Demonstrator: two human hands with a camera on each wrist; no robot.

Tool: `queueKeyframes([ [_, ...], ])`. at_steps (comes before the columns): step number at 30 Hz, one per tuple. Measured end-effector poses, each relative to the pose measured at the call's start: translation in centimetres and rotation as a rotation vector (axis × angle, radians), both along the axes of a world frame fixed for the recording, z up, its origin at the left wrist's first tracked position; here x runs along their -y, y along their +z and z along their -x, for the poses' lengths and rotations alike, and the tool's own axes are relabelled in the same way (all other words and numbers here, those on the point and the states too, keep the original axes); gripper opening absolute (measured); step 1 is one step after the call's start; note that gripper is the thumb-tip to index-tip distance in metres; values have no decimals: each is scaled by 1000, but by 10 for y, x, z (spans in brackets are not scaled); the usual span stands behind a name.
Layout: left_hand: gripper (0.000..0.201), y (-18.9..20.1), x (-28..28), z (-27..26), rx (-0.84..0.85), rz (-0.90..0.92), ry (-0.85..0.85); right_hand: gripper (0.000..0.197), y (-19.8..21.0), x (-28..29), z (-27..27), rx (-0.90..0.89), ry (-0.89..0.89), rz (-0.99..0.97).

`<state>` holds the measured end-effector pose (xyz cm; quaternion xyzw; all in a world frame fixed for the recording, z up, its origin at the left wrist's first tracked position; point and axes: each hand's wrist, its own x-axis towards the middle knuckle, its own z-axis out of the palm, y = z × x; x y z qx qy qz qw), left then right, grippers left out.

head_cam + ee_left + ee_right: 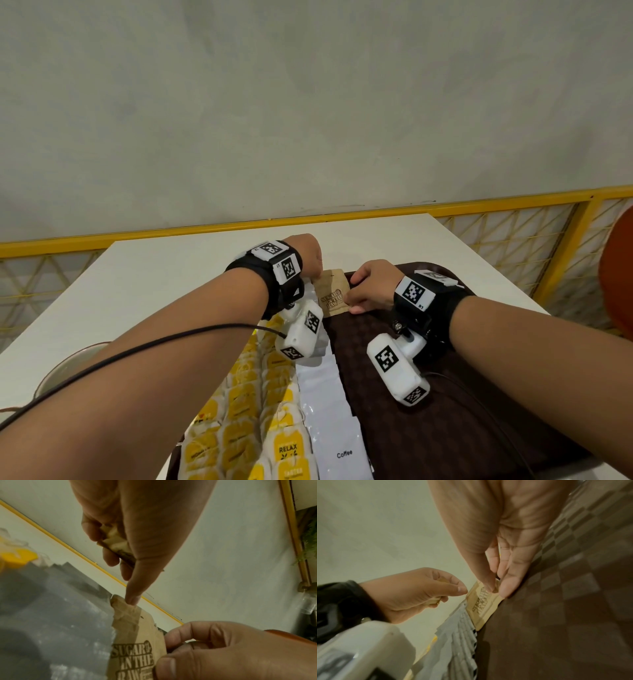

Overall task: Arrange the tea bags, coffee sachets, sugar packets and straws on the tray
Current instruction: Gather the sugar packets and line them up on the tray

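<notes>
A brown sugar packet (pixel 334 296) lies at the far end of the dark checkered tray (pixel 428 428), just beyond a column of white coffee sachets (pixel 329 404). Rows of yellow tea bags (pixel 246 404) fill the tray's left side. My right hand (pixel 356 298) pinches the packet's right edge between thumb and fingers (pixel 505 588). My left hand (pixel 313 265) hovers at the packet's far left corner. Its curled fingers grip a small bunch of sugar packets (pixel 116 543), and its thumb tip touches the lying packet (pixel 132 622). No straws are in view.
The tray sits on a white table (pixel 191 274) with a yellow railing (pixel 479 202) behind it. A round bowl (pixel 68 363) stands at the left under my forearm. An orange rounded object (pixel 616 274) pokes in at the right edge. The tray's right half is bare.
</notes>
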<state>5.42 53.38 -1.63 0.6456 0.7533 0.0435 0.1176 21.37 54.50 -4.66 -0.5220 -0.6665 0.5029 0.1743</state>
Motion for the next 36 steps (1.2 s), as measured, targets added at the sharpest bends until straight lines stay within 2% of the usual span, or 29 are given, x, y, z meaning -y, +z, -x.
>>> queueKeyframes([
  [4,17,4,5,7,100,-43,18,26,5,1,-8,-5,-12,17],
  [10,16,4,13,17,174,-79,75,22,8,0,-3,31,-42,-165],
  [13,10,0,17,11,153,-68,23,25,7,2,1,60,61,-288],
  [16,11,-3,17,1,59,-12,-55,22,6,4,3,139,178,-287],
  [20,11,-6,10,-8,-63,37,-80,22,0,1,5,208,181,-272],
  [25,17,-8,9,-14,-86,43,-70,15,-1,1,5,246,229,-231],
  [28,12,-6,8,-12,-53,38,-80,14,4,2,3,231,263,-278],
  [31,10,3,10,-6,28,8,-86,25,10,2,-1,277,325,-371],
  [36,15,27,21,12,161,-55,-37,26,5,5,3,337,439,-362],
])
